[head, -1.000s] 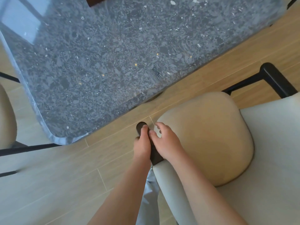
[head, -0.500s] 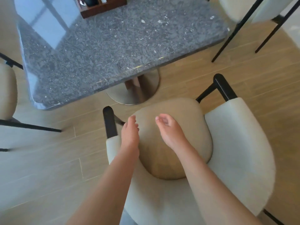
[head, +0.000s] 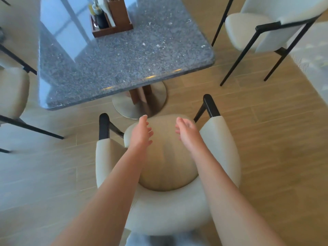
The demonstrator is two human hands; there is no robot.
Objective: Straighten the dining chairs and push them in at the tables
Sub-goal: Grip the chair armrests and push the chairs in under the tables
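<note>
A cream armchair [head: 220,148] with a tan round seat cushion [head: 166,160] and black arm ends stands right below me, facing the grey speckled table [head: 124,55]. The seat's front edge lies just short of the table's edge, near the round metal base [head: 124,107]. My left hand [head: 141,134] hovers above the cushion with its fingers spread and holds nothing. My right hand [head: 186,132] hovers beside it, fingers loosely bent, also holding nothing. Neither hand touches the chair's arms.
A wooden caddy [head: 111,18] with bottles stands on the table's far part. A second cream chair [head: 266,27] on black legs stands at the upper right. A third chair [head: 12,93] sits at the left edge. Wooden floor lies all around.
Both hands have let go of the chair's left black arm end and moved over the seat cushion. My view has pulled back and up, showing more of the table.
</note>
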